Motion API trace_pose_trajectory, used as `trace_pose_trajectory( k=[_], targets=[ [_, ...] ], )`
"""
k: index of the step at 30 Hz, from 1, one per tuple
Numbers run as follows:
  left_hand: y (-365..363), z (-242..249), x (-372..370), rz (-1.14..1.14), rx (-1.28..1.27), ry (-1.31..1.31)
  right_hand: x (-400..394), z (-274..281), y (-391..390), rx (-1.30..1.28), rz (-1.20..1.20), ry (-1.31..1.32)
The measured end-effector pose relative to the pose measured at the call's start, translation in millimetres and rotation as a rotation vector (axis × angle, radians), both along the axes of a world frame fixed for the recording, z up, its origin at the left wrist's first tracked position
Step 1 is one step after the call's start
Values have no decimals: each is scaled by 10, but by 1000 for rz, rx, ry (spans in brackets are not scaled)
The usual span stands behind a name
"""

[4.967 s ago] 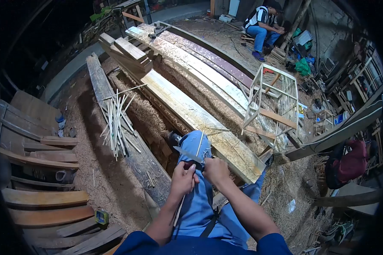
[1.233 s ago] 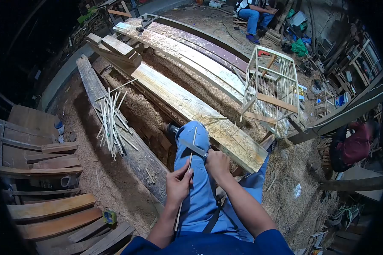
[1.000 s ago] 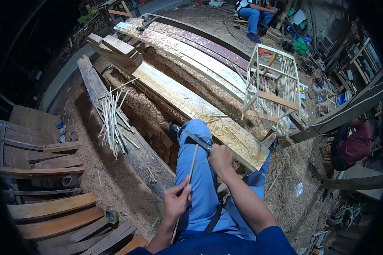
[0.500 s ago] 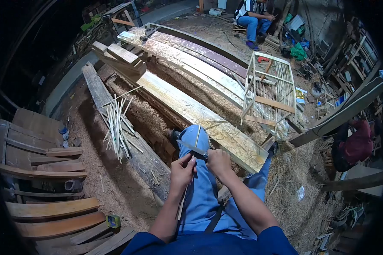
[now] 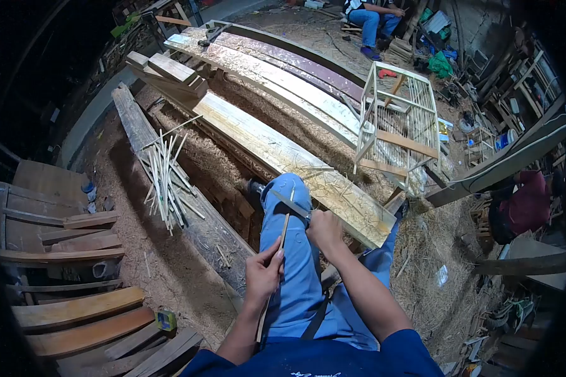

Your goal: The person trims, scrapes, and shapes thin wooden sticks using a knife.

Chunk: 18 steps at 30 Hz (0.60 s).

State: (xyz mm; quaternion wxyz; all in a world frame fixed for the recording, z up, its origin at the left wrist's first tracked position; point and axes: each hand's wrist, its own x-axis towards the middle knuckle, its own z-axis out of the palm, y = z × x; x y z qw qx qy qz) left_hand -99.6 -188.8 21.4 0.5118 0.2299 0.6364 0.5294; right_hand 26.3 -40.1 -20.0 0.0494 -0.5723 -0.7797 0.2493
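A thin wooden strip lies lengthwise over the knee in blue jeans. My left hand pinches this strip between thumb and fingers, and its lower end runs down past the wrist. Closed round a knife handle, my right hand is to the right of the strip. The knife blade points up and left and crosses the strip near its upper end, above the knee. Left of the knee, a bundle of thin sticks rests on a weathered plank.
A long pale board runs diagonally beyond the knee. A slatted wooden frame stands at the right. Curved wooden pieces lie at the lower left. One person sits at the top; another in red is at the right.
My left hand has moved down and slightly left, away from the blade. The knife has shifted slightly up relative to my left hand. The whole view has shifted a little.
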Motion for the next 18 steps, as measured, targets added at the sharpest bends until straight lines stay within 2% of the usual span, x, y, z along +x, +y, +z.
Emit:
trace_pose_trajectory(
  k=[9, 14, 16, 18],
  targets=[
    [-346, 236, 54, -29, -118, -13, -66, -1, 24, 11, -64, -19],
    [58, 182, -23, -2, -50, 28, -72, 15, -106, 53, -39, 29],
    [251, 196, -64, 0, -12, 45, -39, 123, -160, 51, 122, 53],
    [398, 82, -130, -14, -30, 46, -36, 93, -168, 51, 145, 44]
  ],
)
